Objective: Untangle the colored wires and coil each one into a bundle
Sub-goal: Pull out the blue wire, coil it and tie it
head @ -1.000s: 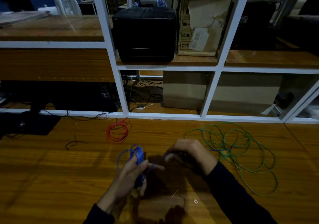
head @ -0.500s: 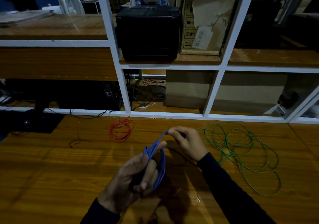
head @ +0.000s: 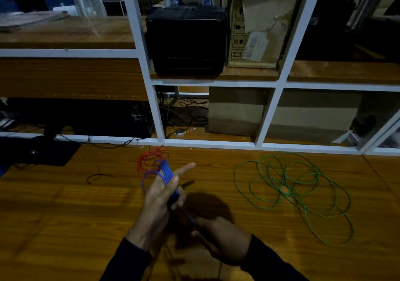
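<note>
My left hand [head: 159, 203] holds a coil of blue wire [head: 166, 173] upright above the wooden table, the index finger sticking out to the right. A taut blue strand runs from the coil down to my right hand [head: 223, 237], which pinches its end low near the front edge. Behind the blue coil lies a small red wire bundle [head: 151, 158] on the table. A long green wire [head: 290, 190] sprawls in loose loops on the right side of the table.
A short black wire piece [head: 97, 175] lies left of the red bundle. A black monitor base [head: 43, 153] stands at the far left. White shelving [head: 151, 99] with a black printer [head: 186, 40] and cardboard boxes [head: 257, 25] backs the wooden table [head: 65, 215].
My right hand has dropped from above the coil to low near the front edge, pulling the blue strand taut downward. My left hand has raised the coil and extended its index finger.
</note>
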Action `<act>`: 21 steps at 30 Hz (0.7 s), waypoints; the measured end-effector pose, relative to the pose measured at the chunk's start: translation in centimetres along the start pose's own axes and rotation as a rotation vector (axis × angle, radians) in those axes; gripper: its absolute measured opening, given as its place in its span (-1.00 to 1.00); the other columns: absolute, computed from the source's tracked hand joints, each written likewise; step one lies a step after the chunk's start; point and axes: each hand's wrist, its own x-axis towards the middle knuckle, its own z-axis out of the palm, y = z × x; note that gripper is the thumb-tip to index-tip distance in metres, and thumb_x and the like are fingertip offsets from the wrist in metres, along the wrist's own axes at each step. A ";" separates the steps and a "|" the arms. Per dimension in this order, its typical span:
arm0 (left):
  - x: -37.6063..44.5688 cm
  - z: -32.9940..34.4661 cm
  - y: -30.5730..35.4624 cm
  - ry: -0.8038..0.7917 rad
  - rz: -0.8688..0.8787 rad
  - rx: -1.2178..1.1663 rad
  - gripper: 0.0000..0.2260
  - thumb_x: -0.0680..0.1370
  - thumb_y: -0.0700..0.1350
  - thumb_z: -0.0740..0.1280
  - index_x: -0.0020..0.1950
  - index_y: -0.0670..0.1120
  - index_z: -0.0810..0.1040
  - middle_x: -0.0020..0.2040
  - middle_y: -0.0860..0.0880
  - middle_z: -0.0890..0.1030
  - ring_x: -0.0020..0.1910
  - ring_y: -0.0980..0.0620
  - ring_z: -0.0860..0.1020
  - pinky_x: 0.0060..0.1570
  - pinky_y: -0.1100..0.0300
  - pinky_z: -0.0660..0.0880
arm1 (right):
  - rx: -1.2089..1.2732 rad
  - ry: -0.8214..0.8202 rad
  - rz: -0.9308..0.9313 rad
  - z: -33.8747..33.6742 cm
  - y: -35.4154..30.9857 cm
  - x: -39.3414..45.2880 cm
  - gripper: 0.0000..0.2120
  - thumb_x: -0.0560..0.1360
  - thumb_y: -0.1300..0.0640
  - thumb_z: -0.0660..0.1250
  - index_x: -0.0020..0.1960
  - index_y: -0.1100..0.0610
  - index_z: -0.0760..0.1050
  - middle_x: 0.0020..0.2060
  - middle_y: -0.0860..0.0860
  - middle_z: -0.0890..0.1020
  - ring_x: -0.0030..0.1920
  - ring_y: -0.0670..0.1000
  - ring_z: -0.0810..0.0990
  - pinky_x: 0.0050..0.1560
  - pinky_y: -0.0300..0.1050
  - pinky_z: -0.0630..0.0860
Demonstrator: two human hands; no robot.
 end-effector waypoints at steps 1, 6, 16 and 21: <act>0.1 -0.1 -0.3 0.029 0.017 0.137 -0.64 0.68 -0.11 0.16 0.28 0.34 0.52 0.08 -0.03 0.70 -0.41 0.05 0.51 -0.42 0.24 0.37 | 0.013 -0.041 -0.009 -0.4 -0.6 -0.4 -0.80 0.64 -0.11 0.13 0.13 -0.04 0.42 -0.09 0.05 0.62 -0.13 0.08 0.59 -0.15 -0.09 0.47; -0.6 -0.1 -1.8 0.048 -0.054 0.228 -0.69 0.69 -0.13 0.17 0.35 0.20 0.48 0.40 0.06 0.53 -0.01 -0.23 0.70 0.08 -0.20 0.58 | -0.189 -0.027 -0.066 -3.1 -1.5 -1.6 -0.91 0.64 0.00 0.20 0.11 -0.04 0.42 0.04 -0.01 0.61 -0.04 0.05 0.58 -0.14 -0.09 0.43; -1.4 1.2 -0.8 -0.241 -0.257 0.087 -0.77 0.67 -0.05 0.22 0.32 -0.05 0.40 -0.05 -0.41 0.65 -0.41 -0.17 0.64 -0.47 0.19 0.48 | -0.243 0.438 -0.244 -9.7 1.0 -0.7 -0.77 0.55 -0.16 0.27 0.11 -0.07 0.54 -0.03 -0.13 0.57 -0.08 -0.19 0.53 -0.13 -0.12 0.59; -1.6 0.9 0.0 -0.400 -0.203 -0.194 -0.57 0.65 -0.08 0.15 0.53 0.04 0.20 0.25 -0.36 0.57 -0.63 0.12 0.38 -0.60 0.34 0.24 | -0.154 0.616 -0.278 -11.5 1.9 0.3 -0.59 0.57 -0.23 0.18 0.07 0.03 0.63 -0.14 -0.10 0.57 -0.17 -0.15 0.51 -0.23 -0.14 0.54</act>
